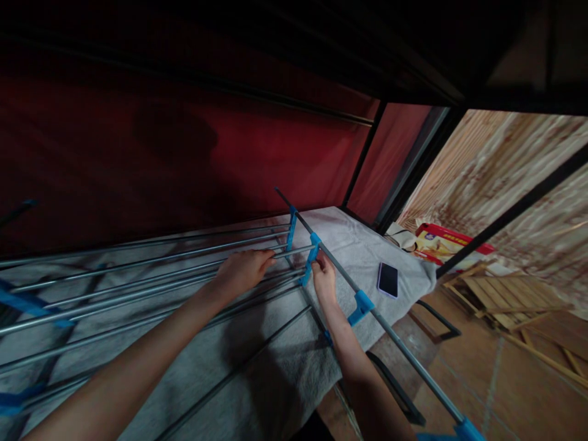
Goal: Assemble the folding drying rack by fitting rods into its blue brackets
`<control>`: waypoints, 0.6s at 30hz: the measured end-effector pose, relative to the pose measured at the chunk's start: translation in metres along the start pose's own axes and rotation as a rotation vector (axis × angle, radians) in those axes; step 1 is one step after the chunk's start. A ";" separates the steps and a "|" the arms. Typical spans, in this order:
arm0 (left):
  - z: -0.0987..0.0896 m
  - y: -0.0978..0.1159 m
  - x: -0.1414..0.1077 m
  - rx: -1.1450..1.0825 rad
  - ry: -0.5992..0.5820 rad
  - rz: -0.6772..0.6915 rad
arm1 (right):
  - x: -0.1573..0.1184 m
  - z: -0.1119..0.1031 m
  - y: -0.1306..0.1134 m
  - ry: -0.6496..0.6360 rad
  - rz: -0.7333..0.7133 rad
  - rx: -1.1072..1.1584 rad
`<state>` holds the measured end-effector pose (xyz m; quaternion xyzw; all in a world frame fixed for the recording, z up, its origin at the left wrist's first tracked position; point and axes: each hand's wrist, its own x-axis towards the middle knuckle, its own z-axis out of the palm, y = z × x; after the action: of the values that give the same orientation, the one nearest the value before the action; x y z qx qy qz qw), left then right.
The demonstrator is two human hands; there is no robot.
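A rack of thin metal rods (151, 298) with blue plastic connectors lies across a grey cloth-covered surface. My left hand (245, 269) is closed around one of the rods, close to its right end. That rod runs to a blue plastic connector (315, 242) on a long side pole (337, 265). My right hand (324, 278) pinches the same connector from below, with its fingertips partly hidden. Nearer to me on the pole sits another blue connector (364, 301), just right of my right forearm.
A phone (388, 280) lies on the grey cloth (340, 226), right of the rack. Black frame posts (365, 153) and a red panel (285, 159) stand behind. At the right are a red and yellow box (448, 243), a wooden slatted piece (509, 300) and tiled floor (468, 367).
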<state>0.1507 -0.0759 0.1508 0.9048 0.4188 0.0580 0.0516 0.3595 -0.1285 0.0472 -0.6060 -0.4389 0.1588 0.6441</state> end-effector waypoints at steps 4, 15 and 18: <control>-0.004 0.008 -0.003 0.019 0.019 0.007 | -0.001 0.000 -0.001 0.029 0.020 0.042; -0.007 0.018 -0.013 -0.006 0.010 0.025 | -0.003 -0.005 0.000 -0.009 -0.011 0.079; -0.007 0.017 -0.016 -0.002 0.016 0.035 | -0.003 -0.007 0.007 -0.030 0.009 0.103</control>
<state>0.1517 -0.0988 0.1595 0.9114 0.4032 0.0666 0.0482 0.3649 -0.1337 0.0407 -0.5716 -0.4370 0.1934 0.6671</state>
